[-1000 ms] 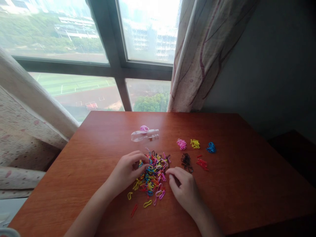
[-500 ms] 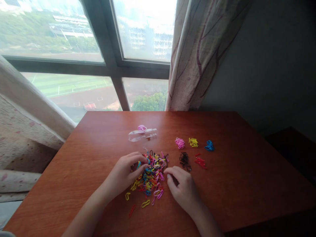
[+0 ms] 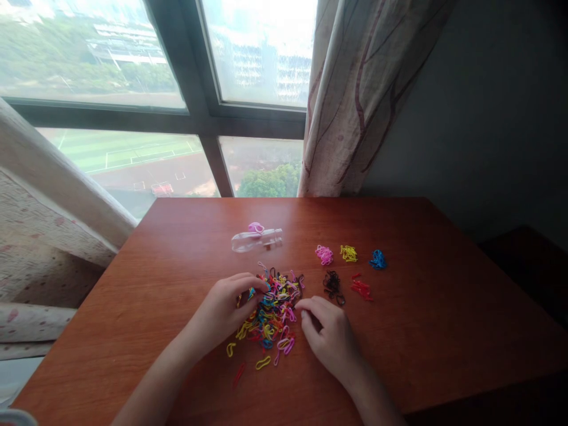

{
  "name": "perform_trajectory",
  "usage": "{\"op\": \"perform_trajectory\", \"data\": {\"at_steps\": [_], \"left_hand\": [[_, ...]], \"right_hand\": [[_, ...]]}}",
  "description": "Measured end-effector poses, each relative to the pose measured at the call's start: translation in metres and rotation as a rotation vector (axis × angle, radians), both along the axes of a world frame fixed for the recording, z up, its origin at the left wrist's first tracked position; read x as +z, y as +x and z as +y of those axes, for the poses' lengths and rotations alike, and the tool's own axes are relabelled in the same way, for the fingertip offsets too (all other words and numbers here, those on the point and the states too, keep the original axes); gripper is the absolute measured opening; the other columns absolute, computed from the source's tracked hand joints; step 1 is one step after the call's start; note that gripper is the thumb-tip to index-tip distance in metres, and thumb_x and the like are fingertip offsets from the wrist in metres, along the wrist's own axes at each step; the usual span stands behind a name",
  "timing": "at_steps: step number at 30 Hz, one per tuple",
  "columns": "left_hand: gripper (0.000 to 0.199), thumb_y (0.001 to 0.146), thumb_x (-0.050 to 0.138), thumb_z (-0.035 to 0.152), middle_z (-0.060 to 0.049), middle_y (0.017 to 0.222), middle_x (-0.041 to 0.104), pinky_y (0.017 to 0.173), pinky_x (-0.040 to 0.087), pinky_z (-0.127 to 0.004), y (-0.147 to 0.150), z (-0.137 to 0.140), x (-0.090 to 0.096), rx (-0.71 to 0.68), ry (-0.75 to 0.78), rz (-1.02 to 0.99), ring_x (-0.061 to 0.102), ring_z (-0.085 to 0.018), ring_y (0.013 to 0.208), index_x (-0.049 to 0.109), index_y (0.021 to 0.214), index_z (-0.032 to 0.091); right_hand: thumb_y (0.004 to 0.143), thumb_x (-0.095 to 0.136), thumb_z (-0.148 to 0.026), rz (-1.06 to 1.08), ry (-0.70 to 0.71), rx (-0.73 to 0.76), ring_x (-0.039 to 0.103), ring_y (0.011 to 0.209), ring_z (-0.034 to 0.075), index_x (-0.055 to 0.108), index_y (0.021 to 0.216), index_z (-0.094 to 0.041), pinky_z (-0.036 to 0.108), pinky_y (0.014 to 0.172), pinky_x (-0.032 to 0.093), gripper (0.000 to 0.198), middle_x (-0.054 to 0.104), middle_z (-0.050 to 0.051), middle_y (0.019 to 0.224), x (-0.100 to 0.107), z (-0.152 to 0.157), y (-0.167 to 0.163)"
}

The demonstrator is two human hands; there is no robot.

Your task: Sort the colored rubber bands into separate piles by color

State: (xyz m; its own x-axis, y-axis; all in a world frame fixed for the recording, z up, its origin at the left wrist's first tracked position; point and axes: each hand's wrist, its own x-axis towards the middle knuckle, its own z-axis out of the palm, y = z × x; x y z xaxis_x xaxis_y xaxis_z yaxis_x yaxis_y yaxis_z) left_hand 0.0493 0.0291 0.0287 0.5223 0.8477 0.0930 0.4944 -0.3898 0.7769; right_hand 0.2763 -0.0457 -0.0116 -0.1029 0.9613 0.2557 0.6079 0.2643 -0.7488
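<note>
A mixed heap of small coloured rubber bands (image 3: 277, 313) lies on the wooden table, in pink, yellow, blue, red and black. Over its left side reaches my left hand (image 3: 233, 305), thumb and index finger drawn together in a loose pinch with a blue rubber band (image 3: 267, 288) at the fingertips. My right hand (image 3: 328, 334) rests at the heap's right edge. Its fingers are curled, and whatever may be in them is hidden. To the right lie small sorted piles: pink bands (image 3: 324, 255), yellow bands (image 3: 348, 254), blue bands (image 3: 378, 260), black bands (image 3: 332, 287) and red bands (image 3: 362, 288).
Behind the heap lies a clear plastic item (image 3: 255, 239) with a pink piece on it. A few stray bands, including a yellow one (image 3: 263, 362) and a red one (image 3: 238, 375), lie in front. Window and curtains (image 3: 350, 106) stand beyond the table (image 3: 426, 331).
My left thumb has drawn back slightly while the index finger stays over the heap. The right hand has hardly moved. The view has shifted a little.
</note>
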Motion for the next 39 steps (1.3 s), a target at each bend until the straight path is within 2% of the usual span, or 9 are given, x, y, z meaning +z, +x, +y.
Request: {"op": "perform_trajectory", "data": {"at_steps": [9, 19, 25, 32, 39], "left_hand": [[0.014, 0.086, 0.059, 0.016, -0.003, 0.083, 0.071, 0.061, 0.045, -0.02, 0.004, -0.002, 0.003, 0.027, -0.041, -0.035, 0.06, -0.014, 0.069, 0.072, 0.09, 0.017], [0.011, 0.085, 0.059, 0.016, -0.002, 0.081, 0.069, 0.063, 0.045, -0.02, 0.01, -0.007, 0.004, 0.008, -0.083, -0.069, 0.059, -0.014, 0.071, 0.07, 0.087, 0.017], [0.016, 0.085, 0.055, 0.014, -0.003, 0.079, 0.068, 0.063, 0.045, -0.022, 0.015, -0.009, 0.008, -0.046, -0.093, -0.082, 0.058, -0.014, 0.07, 0.071, 0.086, 0.016], [0.016, 0.082, 0.056, 0.009, -0.002, 0.079, 0.067, 0.066, 0.044, -0.022, 0.018, -0.011, 0.009, -0.065, -0.064, -0.06, 0.058, -0.014, 0.072, 0.069, 0.083, 0.018], [0.019, 0.08, 0.056, 0.005, -0.002, 0.082, 0.069, 0.068, 0.045, -0.021, 0.02, -0.013, 0.01, -0.096, -0.061, -0.049, 0.06, -0.014, 0.074, 0.069, 0.083, 0.018]], "right_hand": [[0.088, 0.049, -0.009, 0.012, 0.001, -0.002, 0.064, 0.074, 0.017, 0.068, 0.091, -0.021, 0.025, 0.07, 0.047, 0.024, 0.068, 0.003, 0.08, 0.0, -0.001, 0.0], [0.091, 0.053, -0.013, 0.099, 0.007, 0.004, 0.069, 0.08, 0.018, 0.07, 0.099, -0.022, 0.026, 0.075, 0.053, 0.021, 0.073, 0.004, 0.089, 0.0, 0.002, -0.001], [0.092, 0.057, -0.016, 0.091, 0.015, 0.024, 0.07, 0.077, 0.016, 0.071, 0.103, -0.022, 0.024, 0.071, 0.054, 0.019, 0.074, 0.003, 0.088, 0.004, 0.003, -0.004], [0.093, 0.055, -0.018, 0.107, 0.013, 0.041, 0.069, 0.077, 0.017, 0.072, 0.097, -0.021, 0.026, 0.072, 0.052, 0.017, 0.074, 0.004, 0.086, 0.003, 0.003, -0.005], [0.094, 0.055, -0.021, 0.229, -0.068, 0.023, 0.069, 0.078, 0.017, 0.072, 0.09, -0.021, 0.024, 0.07, 0.051, 0.018, 0.074, 0.004, 0.085, 0.008, 0.003, -0.003]]}}
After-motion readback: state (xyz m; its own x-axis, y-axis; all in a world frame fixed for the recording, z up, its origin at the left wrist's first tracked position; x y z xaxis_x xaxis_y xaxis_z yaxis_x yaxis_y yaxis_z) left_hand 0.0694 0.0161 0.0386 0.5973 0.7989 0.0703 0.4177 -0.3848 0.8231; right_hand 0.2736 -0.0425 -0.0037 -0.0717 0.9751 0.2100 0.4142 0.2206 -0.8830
